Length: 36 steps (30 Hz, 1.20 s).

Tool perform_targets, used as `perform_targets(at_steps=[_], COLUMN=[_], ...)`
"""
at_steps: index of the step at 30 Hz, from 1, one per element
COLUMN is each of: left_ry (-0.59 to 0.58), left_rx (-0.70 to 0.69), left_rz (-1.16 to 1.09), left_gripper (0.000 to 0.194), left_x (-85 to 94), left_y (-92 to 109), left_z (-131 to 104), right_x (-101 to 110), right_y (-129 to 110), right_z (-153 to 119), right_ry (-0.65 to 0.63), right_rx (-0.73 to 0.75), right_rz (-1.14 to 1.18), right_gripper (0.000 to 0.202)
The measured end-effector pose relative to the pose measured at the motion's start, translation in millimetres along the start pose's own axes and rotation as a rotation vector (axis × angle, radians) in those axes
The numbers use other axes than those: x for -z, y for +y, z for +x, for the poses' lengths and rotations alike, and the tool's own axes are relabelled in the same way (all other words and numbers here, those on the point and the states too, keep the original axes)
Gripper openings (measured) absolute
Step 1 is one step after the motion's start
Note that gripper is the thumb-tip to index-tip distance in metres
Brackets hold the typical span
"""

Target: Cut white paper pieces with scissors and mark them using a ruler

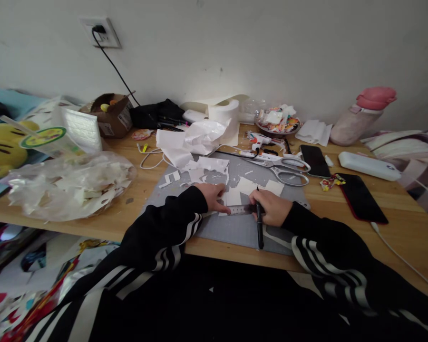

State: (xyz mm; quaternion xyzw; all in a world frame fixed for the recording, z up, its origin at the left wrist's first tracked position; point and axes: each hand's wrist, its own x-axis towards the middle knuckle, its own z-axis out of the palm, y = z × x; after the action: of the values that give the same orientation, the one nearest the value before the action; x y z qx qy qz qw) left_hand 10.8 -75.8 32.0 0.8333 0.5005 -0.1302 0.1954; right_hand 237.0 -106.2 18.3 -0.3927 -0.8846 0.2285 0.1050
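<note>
A clear ruler (237, 209) lies across white paper pieces (232, 196) on a grey cutting mat (214, 228). My left hand (214, 196) rests at the ruler's left end, thumb and fingers spread, the thumb touching the ruler. In my right hand (271, 207) is a black pen (260, 230), gripped between closed fingers beside the ruler's right end. The pen's lower part points toward me; where its writing tip is I cannot tell. More cut paper (274, 187) and scraps lie just beyond both hands. Large grey-handled scissors (288, 171) rest past my right hand.
A plastic bag of scraps (74, 185) and a lidded cup (52, 142) stand left. Behind the mat are a paper roll (224, 113), a glue gun (259, 140) and a bowl of scraps (277, 121). Phones (364, 197), a white power bank (369, 166) and a pink bottle (358, 118) are right.
</note>
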Motion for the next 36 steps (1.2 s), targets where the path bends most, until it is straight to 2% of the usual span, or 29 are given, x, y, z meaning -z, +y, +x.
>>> perform_targets(at_steps=[4, 7, 10, 13, 17, 25, 36], left_ry=[0.006, 0.018, 0.026, 0.02, 0.025, 0.035, 0.02], left_rx=[0.009, 0.004, 0.004, 0.01, 0.006, -0.006, -0.009], left_rz=[-0.004, -0.005, 0.008, 0.022, 0.021, -0.01, 0.015], left_gripper=[0.059, 0.058, 0.057, 0.057, 0.057, 0.056, 0.056], left_x=[0.1, -0.6, -1.1, -0.8, 0.5, 0.4, 1.7], left_y=[1.0, 1.4, 2.2, 3.5, 4.2, 3.5, 4.3], left_z=[-0.5, -1.1, -1.6, -2.2, -2.5, -2.5, -3.9], right_x=[-3.8, -10.9, -20.5, -29.4, -35.3, -31.8, -31.5], right_y=[-6.4, -17.5, -23.7, -23.7, -23.3, -26.5, -28.1], right_z=[2.5, 9.3, 19.8, 28.6, 31.7, 33.5, 33.9], right_ry=[0.214, 0.364, 0.431, 0.43, 0.431, 0.305, 0.268], right_rx=[-0.024, -0.054, -0.074, -0.193, -0.338, -0.393, -0.416], right_rz=[0.274, 0.449, 0.571, 0.729, 0.929, 0.913, 0.874], right_gripper=[0.01, 0.023, 0.033, 0.021, 0.026, 0.033, 0.031])
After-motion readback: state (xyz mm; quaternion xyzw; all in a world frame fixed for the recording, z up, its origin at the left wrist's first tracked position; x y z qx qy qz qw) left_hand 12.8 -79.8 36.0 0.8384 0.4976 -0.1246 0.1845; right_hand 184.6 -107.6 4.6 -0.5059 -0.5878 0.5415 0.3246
